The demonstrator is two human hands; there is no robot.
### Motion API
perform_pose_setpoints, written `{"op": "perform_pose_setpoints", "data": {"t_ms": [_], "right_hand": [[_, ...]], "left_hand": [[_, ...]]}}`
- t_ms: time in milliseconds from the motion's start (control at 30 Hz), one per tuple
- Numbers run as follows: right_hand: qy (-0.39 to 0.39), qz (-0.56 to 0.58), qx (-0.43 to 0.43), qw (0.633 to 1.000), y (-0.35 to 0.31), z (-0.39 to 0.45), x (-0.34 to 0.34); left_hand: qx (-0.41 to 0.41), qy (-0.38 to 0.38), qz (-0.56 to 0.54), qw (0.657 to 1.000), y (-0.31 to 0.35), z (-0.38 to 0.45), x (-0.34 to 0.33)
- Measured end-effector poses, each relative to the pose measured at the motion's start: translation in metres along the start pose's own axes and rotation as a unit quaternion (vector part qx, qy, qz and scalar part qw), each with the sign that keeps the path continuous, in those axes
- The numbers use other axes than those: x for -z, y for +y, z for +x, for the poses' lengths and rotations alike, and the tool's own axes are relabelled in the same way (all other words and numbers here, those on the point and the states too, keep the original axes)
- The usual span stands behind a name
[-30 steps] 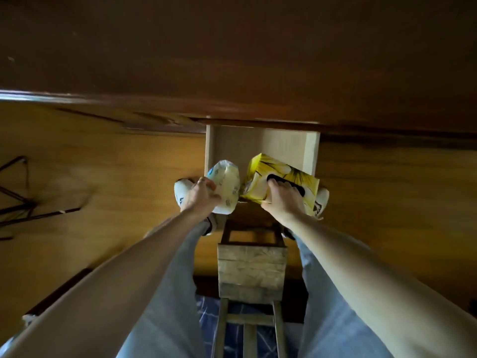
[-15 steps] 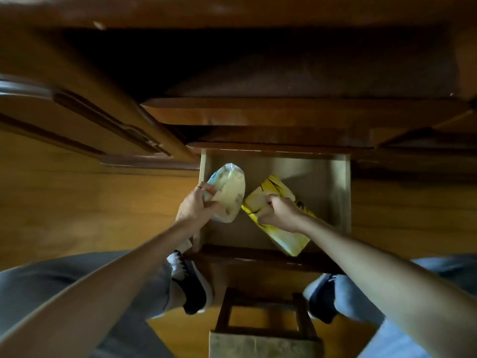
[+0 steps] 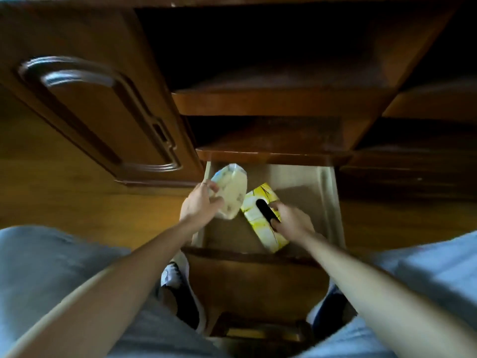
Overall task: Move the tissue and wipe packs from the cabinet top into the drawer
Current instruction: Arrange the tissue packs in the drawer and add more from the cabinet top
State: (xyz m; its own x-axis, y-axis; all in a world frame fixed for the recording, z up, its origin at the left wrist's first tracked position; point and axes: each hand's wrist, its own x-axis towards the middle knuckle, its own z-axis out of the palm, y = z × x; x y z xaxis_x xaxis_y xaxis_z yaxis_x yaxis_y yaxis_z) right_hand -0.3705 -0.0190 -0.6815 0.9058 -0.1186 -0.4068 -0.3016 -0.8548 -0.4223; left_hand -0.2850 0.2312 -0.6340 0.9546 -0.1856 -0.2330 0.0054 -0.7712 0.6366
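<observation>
Both our hands reach down over the open drawer (image 3: 327, 200), each clamped on a pack. Our left hand (image 3: 200, 206) grips the pale soft wipe pack (image 3: 231, 193) by its near edge, thumb across the front and fingers curled behind where we cannot see them; the pack stands tilted above the drawer's left side, and whether its lower end touches the bottom we cannot tell. Its print is too blurred to read. Our right hand (image 3: 293, 222) holds the yellow tissue box (image 3: 258, 215), fingers bent over its right edge just beside the black oval opening; the palm covers that side of the box. The box slants in the drawer, its near corner down by the front wall, and its far end close beside the wipe pack, though contact between them is unclear.

Inside the drawer we make out a plain light bottom, partly shaded at the right. Its dark wooden front (image 3: 255, 282) sits between our knees. Above it are cabinet shelves (image 3: 273, 148), the recesses too dark to see into. To the left hangs a carved cabinet door (image 3: 98, 120), smeared by motion. Below, our grey trousers (image 3: 51, 262) fill both corners, one black-and-white shoe (image 3: 180, 293) shows, the other is mostly hidden, and a stool (image 3: 258, 332) is cut off at the bottom edge
</observation>
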Motion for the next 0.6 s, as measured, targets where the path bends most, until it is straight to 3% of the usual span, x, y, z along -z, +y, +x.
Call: {"op": "perform_pose_setpoints", "data": {"t_ms": [67,200,333,467,600], "right_hand": [[0.010,0.029,-0.040,0.999,0.013,-0.007,0.009],[-0.047,0.121,-0.131,0.983,0.030,-0.012,0.016],[-0.086,0.156,-0.119,0.977,0.036,-0.004,-0.010],[-0.042,0.125,-0.138,0.982,0.031,0.010,-0.026],[-0.107,0.132,-0.100,0.980,0.004,0.023,-0.039]], "left_hand": [[0.016,0.015,-0.011,1.000,0.004,-0.010,0.007],[0.035,0.012,-0.010,0.999,-0.001,-0.022,0.012],[0.051,0.027,-0.017,0.998,-0.013,-0.009,0.009],[0.098,0.059,-0.050,0.992,-0.030,-0.004,0.005],[0.147,0.048,-0.095,0.983,-0.059,-0.008,0.004]]}}
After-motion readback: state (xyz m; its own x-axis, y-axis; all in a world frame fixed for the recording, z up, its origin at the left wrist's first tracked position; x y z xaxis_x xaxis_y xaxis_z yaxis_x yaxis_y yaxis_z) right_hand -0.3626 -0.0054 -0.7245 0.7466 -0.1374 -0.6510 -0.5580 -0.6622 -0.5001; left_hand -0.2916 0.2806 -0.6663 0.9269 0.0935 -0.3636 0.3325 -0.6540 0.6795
